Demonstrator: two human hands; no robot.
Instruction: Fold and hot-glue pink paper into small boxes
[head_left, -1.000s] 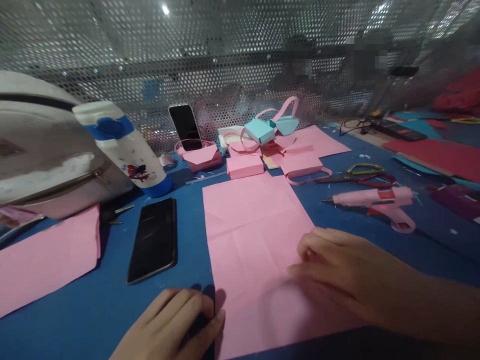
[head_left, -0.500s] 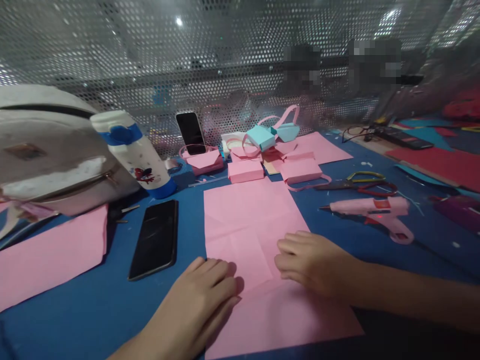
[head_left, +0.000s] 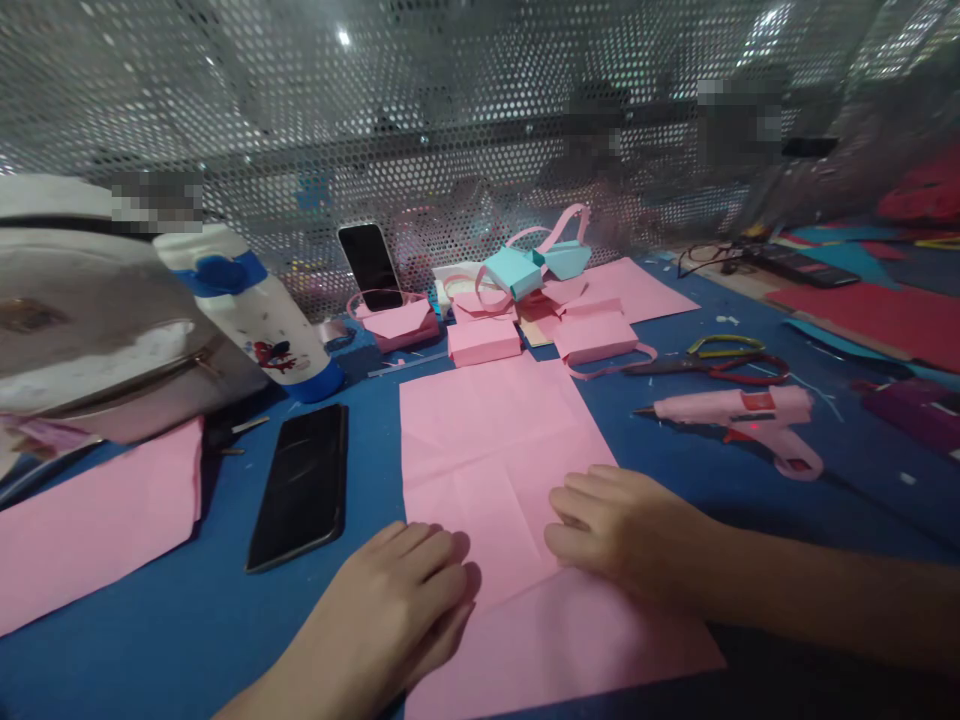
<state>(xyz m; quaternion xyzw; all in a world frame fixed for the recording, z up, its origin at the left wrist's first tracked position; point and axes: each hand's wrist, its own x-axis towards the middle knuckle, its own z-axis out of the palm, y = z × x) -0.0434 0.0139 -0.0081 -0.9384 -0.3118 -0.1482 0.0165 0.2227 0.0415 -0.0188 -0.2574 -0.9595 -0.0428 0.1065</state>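
Observation:
A large sheet of pink paper (head_left: 487, 420) with fold creases lies flat on the blue table in front of me. On its left edge rests my left hand (head_left: 397, 600), fingers curled in and knuckles up, nothing seen in it. My right hand (head_left: 622, 530) lies on the sheet's right side, its fingers likewise curled together and their tips turned toward the paper's middle. A gap of creased paper separates the two hands. The undersides of both hands are hidden from view.
To the left are a black phone (head_left: 300, 485), folded pink paper (head_left: 105, 520), a tilted bottle (head_left: 255, 315) and a bag (head_left: 97, 310). Small paper bags (head_left: 487, 340) stand behind the sheet. A pink glue gun (head_left: 750, 410) and scissors (head_left: 720, 365) lie right. Perforated metal rises behind.
The view has shifted slightly, so the table things sit a little further left. Both hands stay on the pink sheet in nearly the same pose.

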